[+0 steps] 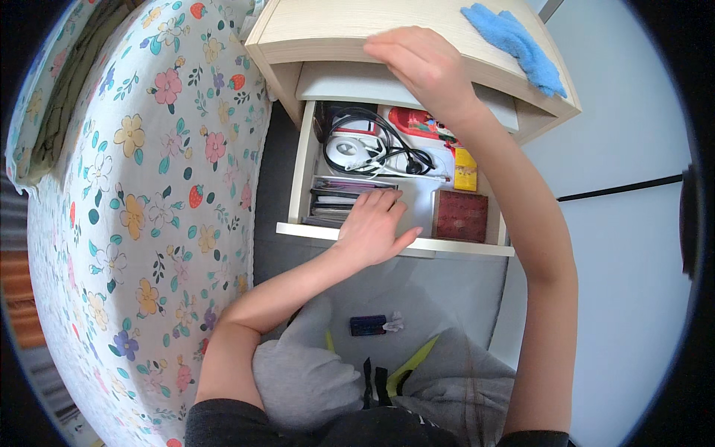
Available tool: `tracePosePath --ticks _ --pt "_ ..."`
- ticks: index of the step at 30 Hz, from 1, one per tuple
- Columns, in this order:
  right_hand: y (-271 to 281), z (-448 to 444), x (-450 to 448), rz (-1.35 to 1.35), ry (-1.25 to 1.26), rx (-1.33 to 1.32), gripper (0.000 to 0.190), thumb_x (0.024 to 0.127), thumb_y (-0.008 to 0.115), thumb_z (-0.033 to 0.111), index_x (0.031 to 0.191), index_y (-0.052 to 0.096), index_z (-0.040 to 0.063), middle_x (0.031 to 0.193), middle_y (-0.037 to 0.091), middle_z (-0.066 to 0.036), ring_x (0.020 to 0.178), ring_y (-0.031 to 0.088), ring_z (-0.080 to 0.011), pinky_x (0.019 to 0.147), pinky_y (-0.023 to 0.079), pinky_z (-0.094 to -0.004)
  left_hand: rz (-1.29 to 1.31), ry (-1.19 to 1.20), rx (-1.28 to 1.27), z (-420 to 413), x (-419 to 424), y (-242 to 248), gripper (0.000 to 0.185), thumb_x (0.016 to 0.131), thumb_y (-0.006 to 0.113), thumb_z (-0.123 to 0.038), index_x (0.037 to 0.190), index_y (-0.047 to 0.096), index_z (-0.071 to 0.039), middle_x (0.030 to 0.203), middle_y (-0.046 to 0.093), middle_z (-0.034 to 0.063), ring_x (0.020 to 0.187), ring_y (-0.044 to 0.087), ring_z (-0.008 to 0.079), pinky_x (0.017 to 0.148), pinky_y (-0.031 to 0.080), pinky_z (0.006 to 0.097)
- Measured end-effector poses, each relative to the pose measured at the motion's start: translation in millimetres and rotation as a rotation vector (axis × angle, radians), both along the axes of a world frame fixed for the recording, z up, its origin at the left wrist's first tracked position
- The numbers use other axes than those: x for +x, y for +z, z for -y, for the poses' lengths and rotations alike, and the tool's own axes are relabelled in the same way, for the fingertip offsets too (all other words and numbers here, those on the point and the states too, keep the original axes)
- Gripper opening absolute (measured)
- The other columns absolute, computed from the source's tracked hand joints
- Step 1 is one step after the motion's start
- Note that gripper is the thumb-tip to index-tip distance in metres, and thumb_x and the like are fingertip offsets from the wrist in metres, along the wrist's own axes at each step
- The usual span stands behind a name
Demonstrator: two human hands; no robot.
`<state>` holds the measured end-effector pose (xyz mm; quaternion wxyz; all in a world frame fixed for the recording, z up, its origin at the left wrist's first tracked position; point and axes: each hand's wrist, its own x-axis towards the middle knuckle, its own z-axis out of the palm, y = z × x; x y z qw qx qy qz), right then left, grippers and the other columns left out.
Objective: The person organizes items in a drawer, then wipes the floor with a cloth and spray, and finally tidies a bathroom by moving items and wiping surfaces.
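Note:
My left hand (371,228) reaches over the front of a pulled-out drawer (357,233). Its thumb stands apart, and its fingers rest at the right end of a row of thin, flat dark items (332,209) in a clear holder; any contact under the fingertips is hidden. My right hand (427,70) is raised before the top front edge of a light wood nightstand (346,25). Its fingers lie close together and the palm side is out of sight. Inside the drawer are a coiled black cable (410,151), a white round device (346,151), a yellow box (465,169) and a dark red box (461,216).
A blue cloth (516,47) lies on the nightstand's right side. Left stands a bed with a floral cover (167,184); right, a pale smooth panel (620,246). On the grey floor (447,285), a dark small packet (367,325) with crumpled white tissue (394,322) lies between my legs.

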<state>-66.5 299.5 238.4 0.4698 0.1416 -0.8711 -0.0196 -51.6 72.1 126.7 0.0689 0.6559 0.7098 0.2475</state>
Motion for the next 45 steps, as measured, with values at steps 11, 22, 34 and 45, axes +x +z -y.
tracePosePath --ticks 11,22,34,45 --pt "-157 52 12 0.485 -0.343 -0.532 0.005 0.075 0.065 0.006 0.081 0.065 0.006 0.086 0.058 -0.008 0.087 0.058 -0.0283 0.073 0.048 -0.0404 0.025 0.004 -0.018 -3 1 1 0.043 0.082 0.061 -0.04 0.099 0.062 0.0 0.115 0.056 0.0153 0.107 0.051 0.0298 0.093 0.039 0.0401" --pt "-200 22 -29 0.531 -0.535 -0.298 0.01 0.074 0.062 0.014 0.07 0.066 0.007 0.088 0.06 -0.01 0.092 0.058 -0.0267 0.082 0.045 -0.0399 0.028 -0.004 -0.048 -2 1 0 0.045 0.082 0.061 -0.04 0.102 0.062 0.0 0.115 0.056 0.0164 0.112 0.05 0.0305 0.097 0.037 0.0405" --pt "-114 40 88 0.593 -0.218 -0.763 0.019 0.088 0.056 0.015 0.103 0.063 0.008 0.093 0.061 -0.011 0.085 0.061 -0.0292 0.073 0.049 -0.0389 -0.054 0.008 -0.107 -3 1 -7 0.041 0.081 0.062 -0.04 0.097 0.061 -0.003 0.104 0.059 0.0146 0.099 0.055 0.03 0.085 0.042 0.0416" --pt "-201 243 249 1.371 -0.034 -0.514 0.044 0.075 0.072 0.037 0.101 0.055 0.007 0.103 0.056 -0.011 0.094 0.058 -0.0264 0.073 0.052 -0.0371 -0.116 -0.046 0.102 -12 5 -7 0.038 0.086 0.055 -0.039 0.09 0.065 -0.003 0.091 0.064 0.0127 0.091 0.06 0.0303 0.081 0.045 0.0423"
